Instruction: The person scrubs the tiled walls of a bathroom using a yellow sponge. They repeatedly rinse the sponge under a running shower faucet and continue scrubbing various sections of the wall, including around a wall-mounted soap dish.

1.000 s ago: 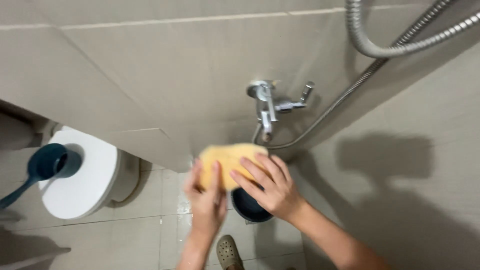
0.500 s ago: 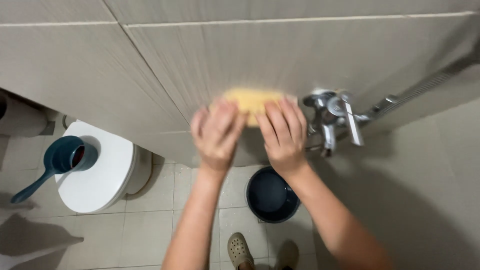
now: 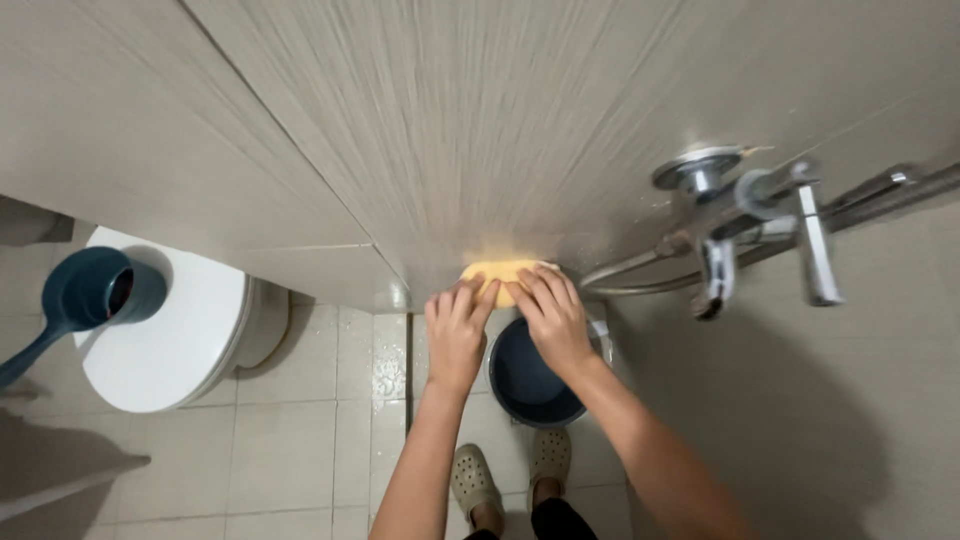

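A yellow sponge (image 3: 497,272) is pressed flat against the grey tiled wall (image 3: 480,130), low down near the floor. My left hand (image 3: 456,330) covers its left part and my right hand (image 3: 548,318) covers its right part, fingers spread over it. Both hands hold the sponge to the wall. Straight below the hands stands a dark round bucket (image 3: 530,385) on the floor, with my two feet in pale clogs (image 3: 505,475) beside it.
A chrome tap (image 3: 745,215) with a lever and a hose juts from the wall at right. A white toilet (image 3: 170,325) with its lid closed is at left, with a dark blue dipper (image 3: 75,300) resting on it. Wet floor tiles lie between.
Both hands have slid the sponge down the wall from tap height to near the floor. The view now sits closer to the wall, and the tap shows at upper right.
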